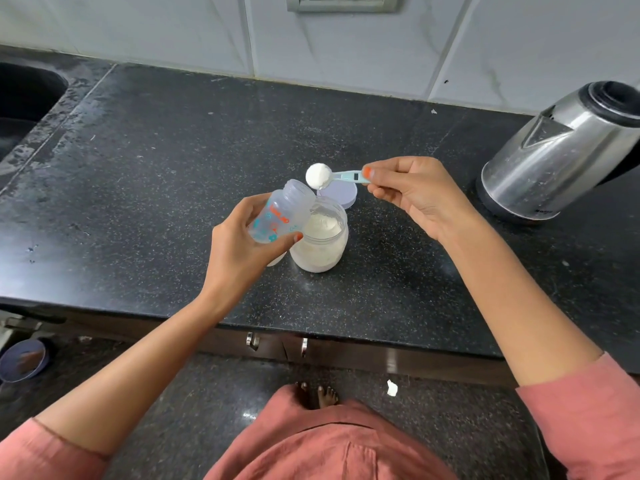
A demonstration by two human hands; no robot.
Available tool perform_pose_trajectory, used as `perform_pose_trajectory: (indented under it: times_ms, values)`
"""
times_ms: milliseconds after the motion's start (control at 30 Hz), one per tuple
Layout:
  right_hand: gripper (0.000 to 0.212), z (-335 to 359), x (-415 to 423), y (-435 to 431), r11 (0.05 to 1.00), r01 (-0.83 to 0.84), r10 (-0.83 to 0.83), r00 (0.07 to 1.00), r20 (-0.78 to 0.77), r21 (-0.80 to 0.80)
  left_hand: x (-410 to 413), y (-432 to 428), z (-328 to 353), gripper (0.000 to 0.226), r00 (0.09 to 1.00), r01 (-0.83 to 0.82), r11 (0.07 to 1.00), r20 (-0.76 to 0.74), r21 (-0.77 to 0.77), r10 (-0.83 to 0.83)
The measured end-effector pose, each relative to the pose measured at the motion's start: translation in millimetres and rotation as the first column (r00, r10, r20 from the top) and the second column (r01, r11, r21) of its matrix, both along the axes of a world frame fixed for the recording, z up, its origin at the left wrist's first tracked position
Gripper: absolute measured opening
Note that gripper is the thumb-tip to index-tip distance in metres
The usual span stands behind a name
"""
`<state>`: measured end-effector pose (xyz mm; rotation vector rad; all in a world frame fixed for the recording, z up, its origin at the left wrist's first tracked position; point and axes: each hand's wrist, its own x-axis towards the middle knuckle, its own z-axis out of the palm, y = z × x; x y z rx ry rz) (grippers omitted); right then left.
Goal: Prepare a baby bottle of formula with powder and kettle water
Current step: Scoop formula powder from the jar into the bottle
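on the bottle [293, 201], blurred orange lettering [279, 215]

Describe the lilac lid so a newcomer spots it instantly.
From the steel kettle at the black counter's right, look left to the open powder jar. Just behind it lies the lid: a flat lilac disc, the only purple thing on the counter.

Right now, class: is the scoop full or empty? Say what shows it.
Full. The scoop, pinched by the right hand, carries a heaped white mound of powder by the tilted bottle.
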<state>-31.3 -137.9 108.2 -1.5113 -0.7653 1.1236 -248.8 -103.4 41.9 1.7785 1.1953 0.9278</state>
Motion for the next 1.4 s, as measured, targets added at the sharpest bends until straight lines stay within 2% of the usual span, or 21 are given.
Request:
perform_pose_trajectory:
  times_ms: [267, 467, 733, 1000, 1267, 1400]
  values:
    - [0.007, 2, -10, -1, 0.998, -0.039, 0.029, 0.984, 0.175, 0.055, 3, 3, 2, 0.048, 1.0, 0.005, 1.0, 0.009, -0.009, -0.005]
    - [0.01, 0, -16, -2, 0.99, -0.062, 0.01, 0.927, 0.376, 0.128, 5, 3, 1, 0.047, 1.0, 0.012, 1.0, 0.016, -0.02, -0.012]
    - [0.008, -8, -28, -9, 0.954, -0.086, -0.117, 0.773, 0.624, 0.286, 9, 4, 3, 0.046, 0.999, 0.014, 0.999, 0.035, -0.045, -0.013]
    - [0.006, -19, -32, -14, 0.862, -0.201, -0.25, 0.629, 0.736, 0.465, 12, 4, 4, 0.045, 0.999, 0.021, 0.998, 0.038, -0.06, -0.019]
    - [0.012, -28, -32, -18, 0.802, -0.327, -0.324, 0.465, 0.824, 0.5, 12, 4, 5, 0.046, 0.998, 0.029, 0.996, 0.053, -0.086, -0.024]
    - [0.015, -30, -32, -19, 0.78, -0.372, -0.344, 0.414, 0.842, 0.502, 12, 4, 5, 0.046, 0.998, 0.031, 0.995, 0.049, -0.09, -0.027]
